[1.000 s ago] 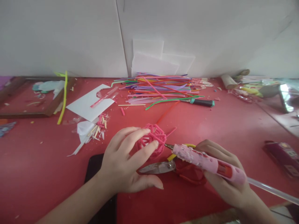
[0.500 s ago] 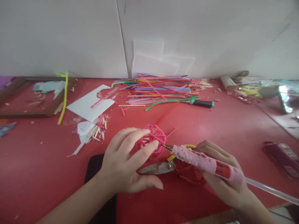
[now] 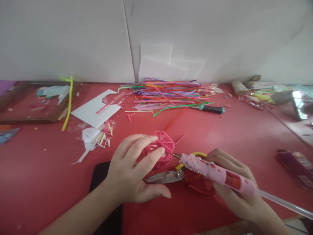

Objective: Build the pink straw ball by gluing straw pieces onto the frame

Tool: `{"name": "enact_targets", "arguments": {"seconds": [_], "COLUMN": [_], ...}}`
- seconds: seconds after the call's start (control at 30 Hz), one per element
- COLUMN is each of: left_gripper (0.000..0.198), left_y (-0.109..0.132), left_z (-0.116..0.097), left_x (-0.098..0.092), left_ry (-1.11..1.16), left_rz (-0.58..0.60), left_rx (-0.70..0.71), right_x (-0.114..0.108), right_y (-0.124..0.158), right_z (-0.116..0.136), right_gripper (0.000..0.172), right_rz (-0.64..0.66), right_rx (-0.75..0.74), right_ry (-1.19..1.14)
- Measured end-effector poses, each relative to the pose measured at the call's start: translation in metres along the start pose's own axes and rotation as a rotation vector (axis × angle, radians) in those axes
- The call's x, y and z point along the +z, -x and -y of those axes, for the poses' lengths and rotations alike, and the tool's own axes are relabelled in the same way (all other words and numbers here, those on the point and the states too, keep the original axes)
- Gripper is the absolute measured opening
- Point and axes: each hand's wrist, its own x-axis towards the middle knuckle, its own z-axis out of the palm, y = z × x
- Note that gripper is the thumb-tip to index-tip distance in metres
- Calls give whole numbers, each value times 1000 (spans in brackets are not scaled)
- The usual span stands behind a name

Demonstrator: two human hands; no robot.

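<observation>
A ball-shaped openwork of pink strips (image 3: 167,143) stands on the red table. My left hand (image 3: 132,173) holds it from the left, index and middle fingers laid over its top, thumb apart from it. Wrapped round a pink hot glue gun (image 3: 212,170) is my right hand (image 3: 241,204). The gun's metal nozzle is at the ball's right side, touching or almost touching it. A clear glue stick (image 3: 285,203) sticks out of its back end. Scissors (image 3: 165,177) with red handles lie below the ball and partly under the gun, beside a bent yellow strip (image 3: 199,153).
Behind the ball lies a pile of coloured strips (image 3: 168,91) with a box cutter (image 3: 212,109). White paper (image 3: 94,112) and scraps (image 3: 104,135) are to the left, near a brown frame (image 3: 29,121). A black flat object (image 3: 100,173) lies under my left forearm. A maroon box (image 3: 294,166) sits at right.
Very little differs. The glue gun's nozzle has shifted slightly right along the ball's side. Both hands keep their hold, and the whole view has moved a touch.
</observation>
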Motion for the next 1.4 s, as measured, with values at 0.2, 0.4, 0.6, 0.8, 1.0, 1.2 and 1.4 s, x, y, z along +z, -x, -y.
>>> {"name": "enact_targets", "arguments": {"seconds": [0.2, 0.4, 0.6, 0.8, 1.0, 1.2, 1.4], "left_gripper": [72, 81, 81, 82, 83, 82, 81], "left_y": [1, 1, 1, 2, 3, 3, 3], "left_z": [0, 0, 0, 0, -1, -1, -1], "left_x": [1, 1, 0, 1, 1, 0, 0], "left_ry": [23, 17, 20, 21, 23, 15, 22], "left_rz": [1, 42, 57, 70, 71, 87, 95], "left_rx": [-16, -24, -13, -23, -27, -30, -21], "right_x": [-6, -11, -9, -10, -10, -14, -14], "right_y": [6, 11, 10, 11, 13, 16, 22], "right_z": [-5, -7, -5, -6, -6, -11, -14], "right_gripper": [10, 12, 9, 10, 9, 11, 13], "right_rz": [33, -1, 0, 11, -3, -32, -56], "right_rx": [24, 59, 70, 80, 112, 141, 200], "right_ry": [28, -12, -11, -16, -56, -34, -29]}}
